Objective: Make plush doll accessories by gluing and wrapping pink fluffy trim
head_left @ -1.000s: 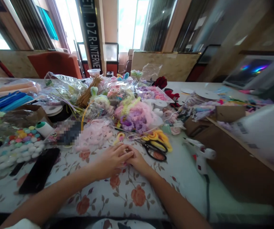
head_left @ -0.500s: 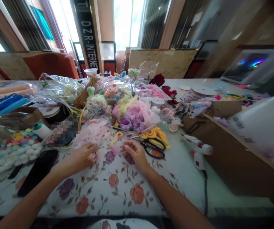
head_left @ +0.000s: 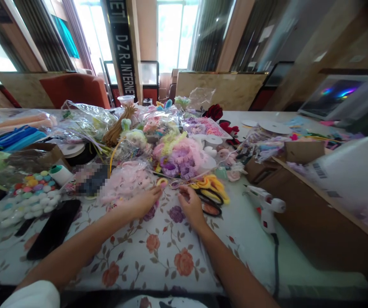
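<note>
My left hand (head_left: 147,203) reaches across the table, its fingers close together over a bent yellow and pink fuzzy strip (head_left: 162,182). They cover the strip's lower part, and their grip on it is partly hidden. Just to the right, my right hand (head_left: 192,207) is held with loosely curled fingers and the thumb apart, nothing visible in it. Black-handled scissors (head_left: 212,209) lie beside that hand, against a bundle of yellow fuzzy strips (head_left: 214,184). A clear bag of pale pink pieces (head_left: 128,177) lies behind my left wrist.
A hot glue gun (head_left: 267,207) lies at right, beside a cardboard box (head_left: 315,218). On the left are a black phone (head_left: 54,229), bagged pompoms (head_left: 38,194) and a white spool (head_left: 60,174). Pink and purple ruffled material (head_left: 184,158) is piled at the back.
My left hand has moved right, from the bag's edge onto the yellow and pink strip, hiding its pink end. My right hand has shifted slightly right, its fingers more curled.
</note>
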